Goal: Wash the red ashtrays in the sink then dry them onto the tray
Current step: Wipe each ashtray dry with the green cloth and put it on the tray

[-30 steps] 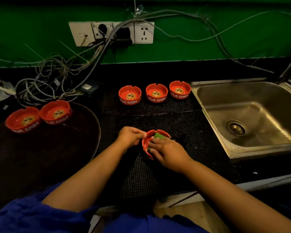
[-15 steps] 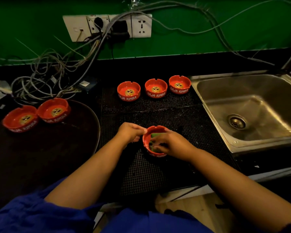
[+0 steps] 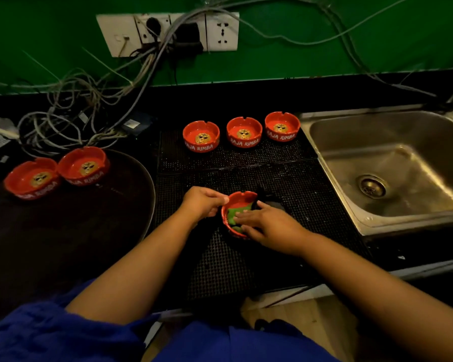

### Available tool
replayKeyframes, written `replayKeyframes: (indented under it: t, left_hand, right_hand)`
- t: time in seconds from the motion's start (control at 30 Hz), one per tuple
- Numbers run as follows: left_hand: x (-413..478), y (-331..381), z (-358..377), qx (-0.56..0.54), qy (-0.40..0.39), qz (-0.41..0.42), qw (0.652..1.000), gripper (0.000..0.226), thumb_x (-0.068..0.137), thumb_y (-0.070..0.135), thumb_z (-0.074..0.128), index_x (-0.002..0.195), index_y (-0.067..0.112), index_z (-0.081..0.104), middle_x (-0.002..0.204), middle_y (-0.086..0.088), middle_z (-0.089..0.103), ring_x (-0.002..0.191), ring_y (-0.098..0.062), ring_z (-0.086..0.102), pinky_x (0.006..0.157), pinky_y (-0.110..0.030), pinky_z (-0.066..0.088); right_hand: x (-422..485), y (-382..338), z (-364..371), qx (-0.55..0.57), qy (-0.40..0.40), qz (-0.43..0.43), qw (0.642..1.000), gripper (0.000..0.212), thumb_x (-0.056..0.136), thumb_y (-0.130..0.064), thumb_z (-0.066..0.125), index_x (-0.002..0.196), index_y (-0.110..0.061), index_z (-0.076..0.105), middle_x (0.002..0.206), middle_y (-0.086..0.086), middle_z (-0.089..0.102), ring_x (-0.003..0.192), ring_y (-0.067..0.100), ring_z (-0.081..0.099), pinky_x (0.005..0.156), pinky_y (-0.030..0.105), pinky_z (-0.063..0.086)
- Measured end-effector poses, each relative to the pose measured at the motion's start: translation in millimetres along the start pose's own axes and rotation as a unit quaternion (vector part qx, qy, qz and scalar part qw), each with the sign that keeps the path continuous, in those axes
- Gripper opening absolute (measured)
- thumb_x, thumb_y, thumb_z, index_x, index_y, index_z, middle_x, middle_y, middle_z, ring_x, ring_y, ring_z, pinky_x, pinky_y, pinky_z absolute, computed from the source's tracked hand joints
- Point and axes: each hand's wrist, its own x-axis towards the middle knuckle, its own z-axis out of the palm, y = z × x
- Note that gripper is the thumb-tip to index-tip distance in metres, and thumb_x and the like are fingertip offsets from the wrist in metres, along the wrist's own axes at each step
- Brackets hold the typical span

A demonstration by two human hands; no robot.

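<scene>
L hand [image 3: 203, 202] grips rim of tilted red ashtray [image 3: 242, 197] over black mat [image 3: 220, 257], center frame; R hand [image 3: 270, 226], fingers flat, presses green cloth [image 3: 233, 211] into its bowl. Three ashtrays [image 3: 244, 134] at 12 o'clock, two ashtrays [image 3: 83, 165] on tray [image 3: 115, 218] at 9, sink [image 3: 377, 158] at 3.

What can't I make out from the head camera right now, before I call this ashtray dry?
Head view: floor of the held ashtray, covered by the green cloth and the right hand; wet or dry is unclear.
Head view: right side of the sink, cut off by the frame edge.
Head view: near part of the tray, lost in darkness.
Head view: a dark item behind the right hand, too dim to identify.
</scene>
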Motion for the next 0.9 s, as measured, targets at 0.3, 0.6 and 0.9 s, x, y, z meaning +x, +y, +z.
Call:
replayKeyframes:
  t: [0.3,0.6,0.9]
  left_hand:
    - [-2,-1,1,-0.031,-0.009,-0.017,0.999,0.02,0.085,0.007,0.064,0.104,-0.001,0.067,0.056,0.008,0.065,0.058,-0.006,0.059,0.06,-0.014,0.048]
    - [-5,1,2,-0.005,0.006,-0.006,1.0,0.019,0.084,0.008,0.066,0.102,0.0,0.068,0.072,-0.004,0.063,0.063,-0.01,0.053,0.053,-0.012,0.045]
    - [-4,5,4,0.028,0.02,-0.007,0.999,0.019,0.084,0.012,0.067,0.1,0.002,0.069,0.07,-0.004,0.061,0.063,-0.011,0.053,0.053,-0.013,0.048]
  right_hand:
    - [15,-13,15,-0.072,-0.01,0.031,0.997,0.049,0.102,-0.032,0.03,0.147,-0.014,0.028,0.154,0.004,0.028,0.143,0.014,0.02,0.114,0.026,-0.001]
    - [25,-11,5,-0.186,-0.056,0.053,0.98,0.053,0.102,-0.036,0.022,0.148,-0.009,0.023,0.154,0.01,0.027,0.142,0.019,0.024,0.116,0.033,0.006]
    - [1,-1,-3,-0.035,-0.043,-0.001,0.998,0.043,0.1,-0.034,0.036,0.142,-0.022,0.04,0.146,0.002,0.043,0.136,0.014,0.035,0.115,0.027,0.007]
